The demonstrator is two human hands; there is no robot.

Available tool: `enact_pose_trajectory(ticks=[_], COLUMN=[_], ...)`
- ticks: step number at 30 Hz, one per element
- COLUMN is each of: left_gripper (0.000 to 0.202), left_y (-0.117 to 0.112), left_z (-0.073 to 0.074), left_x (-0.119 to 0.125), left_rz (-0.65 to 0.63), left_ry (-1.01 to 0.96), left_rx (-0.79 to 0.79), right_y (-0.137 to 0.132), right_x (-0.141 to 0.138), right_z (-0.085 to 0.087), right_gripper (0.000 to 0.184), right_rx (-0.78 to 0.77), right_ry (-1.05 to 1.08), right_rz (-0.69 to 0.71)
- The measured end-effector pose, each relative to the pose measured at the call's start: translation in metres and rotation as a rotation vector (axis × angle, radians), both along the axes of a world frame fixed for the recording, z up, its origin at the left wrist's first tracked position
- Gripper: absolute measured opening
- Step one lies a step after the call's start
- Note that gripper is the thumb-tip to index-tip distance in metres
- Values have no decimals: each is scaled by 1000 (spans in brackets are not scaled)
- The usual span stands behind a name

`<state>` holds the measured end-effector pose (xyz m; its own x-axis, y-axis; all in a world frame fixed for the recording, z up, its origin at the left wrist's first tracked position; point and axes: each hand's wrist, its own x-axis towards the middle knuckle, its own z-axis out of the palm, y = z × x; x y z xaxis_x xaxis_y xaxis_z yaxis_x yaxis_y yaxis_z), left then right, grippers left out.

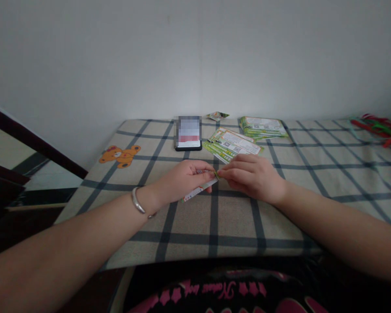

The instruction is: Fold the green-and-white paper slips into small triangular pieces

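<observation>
Between thumb and fingers, my left hand (190, 179) holds a narrow strip of folded printed paper (198, 190), white with green and red edging. My right hand (252, 176) pinches the far end of the same paper, its fingertips meeting those of the left. Part of the paper is hidden behind the left thumb and fingers. Just beyond the hands lies a spread of printed green-and-white leaflets (236, 143). Behind them to the right sits a second stack of the same leaflets (263, 127). A small folded paper piece (218, 115) rests near the wall.
A phone (188, 134) with a blurred screen lies at the back of the checked tablecloth (189, 230). An orange bear picture (120, 155) is at the left. Red and green stringy material (382, 130) lies at the far right. The white wall (195, 56) borders the table's rear.
</observation>
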<state>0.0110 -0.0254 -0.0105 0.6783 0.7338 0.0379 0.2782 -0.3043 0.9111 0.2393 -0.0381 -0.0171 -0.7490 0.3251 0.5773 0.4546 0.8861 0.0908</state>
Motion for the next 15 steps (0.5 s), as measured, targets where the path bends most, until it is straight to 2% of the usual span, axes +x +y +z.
enact_pose_trajectory(ticks=[5,9,12,15], left_gripper=[24,31,27,20], left_y=[2,2,1,-1], left_z=[-2,-2,-4,-8], left_x=[-1,2,4,4], left_rz=[-33,-16,24,65], left_ry=[-4,19,14,3], left_rx=[-36,90,130,182], right_y=[-6,-11,-11,-9], right_x=[2,0,-2,-5], right_z=[8,13,11,6], right_gripper=[21,22,18,12], right_rx=[183,278,231,57], right_ry=[-138,-196,-163,-11], right_rz=[-37,-40,-65,-105])
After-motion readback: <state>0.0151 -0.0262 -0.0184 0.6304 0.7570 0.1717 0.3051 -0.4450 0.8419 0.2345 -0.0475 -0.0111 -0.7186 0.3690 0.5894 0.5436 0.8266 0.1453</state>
